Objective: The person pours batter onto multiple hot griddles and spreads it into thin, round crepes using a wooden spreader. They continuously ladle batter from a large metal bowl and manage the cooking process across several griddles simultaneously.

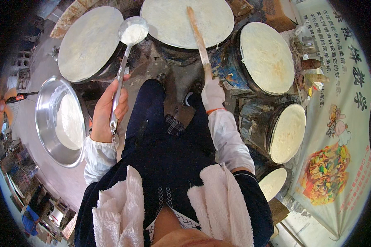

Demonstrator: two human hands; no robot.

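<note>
L hand [104, 112] | gripping ladle [125, 61] w/ batter [135, 34] | R hand [214, 95] | gripping wdn stick [199, 41]

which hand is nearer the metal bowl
Left. The left hand, holding a ladle, is just right of the bowl; the right hand, gripping a wooden stick, is farther off to the right.

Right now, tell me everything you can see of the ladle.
The ladle looks like shiny silver metal: a round bowl on a long, slim handle. White, batter-like stuff sits in the bowl, whose open side faces the camera. The bare left hand grips the handle's lower part. In view, the bowl overlaps the edges of two pale round discs; whether it touches either, I can't tell.
</note>
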